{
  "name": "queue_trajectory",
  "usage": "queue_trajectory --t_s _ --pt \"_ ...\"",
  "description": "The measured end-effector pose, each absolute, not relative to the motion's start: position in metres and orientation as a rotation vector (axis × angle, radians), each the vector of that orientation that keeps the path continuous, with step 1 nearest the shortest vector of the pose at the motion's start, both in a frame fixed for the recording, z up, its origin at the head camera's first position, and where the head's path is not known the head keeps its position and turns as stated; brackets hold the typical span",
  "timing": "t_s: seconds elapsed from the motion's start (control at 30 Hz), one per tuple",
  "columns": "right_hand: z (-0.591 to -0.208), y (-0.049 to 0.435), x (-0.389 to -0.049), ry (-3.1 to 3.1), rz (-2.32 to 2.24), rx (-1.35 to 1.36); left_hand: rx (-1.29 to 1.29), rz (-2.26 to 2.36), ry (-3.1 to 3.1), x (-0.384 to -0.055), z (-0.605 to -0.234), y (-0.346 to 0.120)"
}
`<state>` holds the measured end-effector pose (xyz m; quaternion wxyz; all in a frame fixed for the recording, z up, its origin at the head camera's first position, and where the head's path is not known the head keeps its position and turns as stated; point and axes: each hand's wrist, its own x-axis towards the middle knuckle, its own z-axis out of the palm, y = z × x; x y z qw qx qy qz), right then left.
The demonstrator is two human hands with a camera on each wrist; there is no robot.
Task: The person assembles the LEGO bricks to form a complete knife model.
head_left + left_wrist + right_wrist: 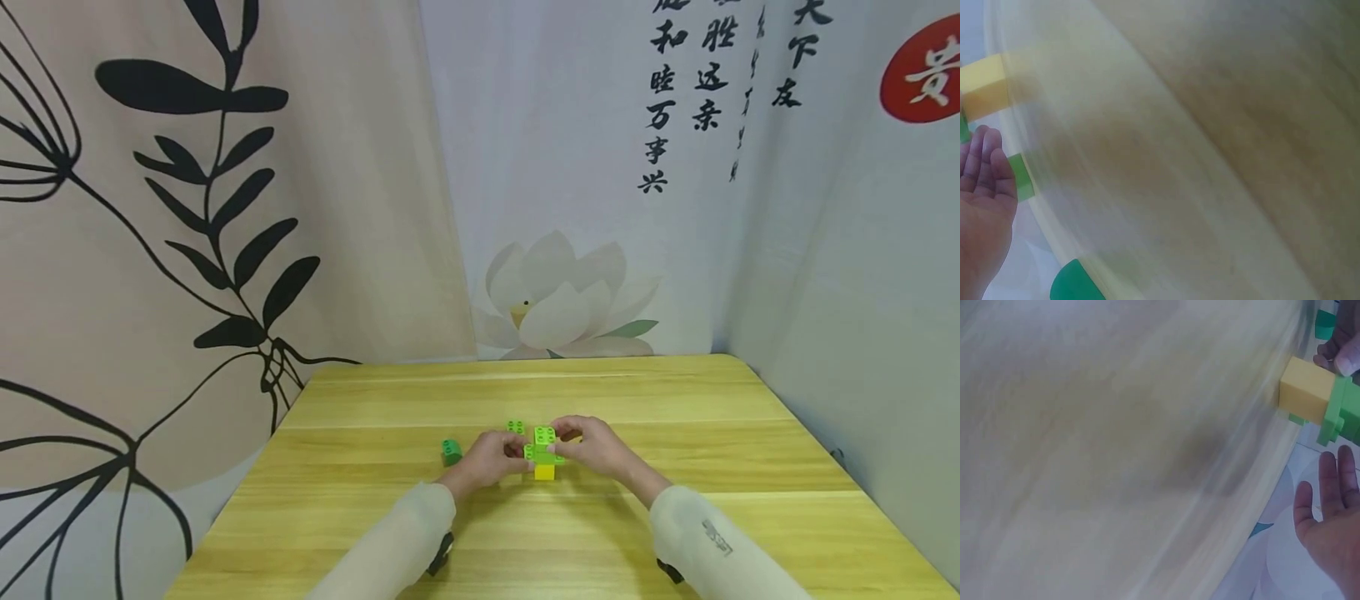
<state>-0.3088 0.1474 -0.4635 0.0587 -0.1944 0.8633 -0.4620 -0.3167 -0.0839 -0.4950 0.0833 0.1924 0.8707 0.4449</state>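
Observation:
A small stack of toy building bricks stands on the table between the hands: a yellow brick [544,472] at the bottom, a wider light green piece above it, and a light green brick [544,437] on top. The left hand [491,458] holds the stack's left side with thumb and fingers. From the right, the right hand [592,444] has its thumb and index finger at the upper green part; its other fingers [1330,481] extend apart from the bricks in the right wrist view. Their exact contact is partly hidden.
A dark green rounded brick [451,452] lies left of the left hand. Behind that hand is another light green brick [515,427]. The wooden table [375,400] has a curtain [360,208] with printed plants along its back edge.

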Motion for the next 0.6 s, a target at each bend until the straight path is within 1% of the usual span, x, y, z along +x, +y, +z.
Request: queue_trajectory --t_s 0.17,0.4,0.6 --pt "-0.466 0.143 -0.307 2.59 -1.479 -0.521 0.598 1.329 2.601 -0.315 -0.494 -0.084" --pt "-0.469 0.137 -0.307 2.524 -1.563 -0.571 0.629 1.318 2.606 -0.316 -0.494 -0.084" --pt "-0.47 0.134 -0.308 2.493 -1.58 -0.51 0.609 1.317 2.603 -0.316 -0.494 -0.084"
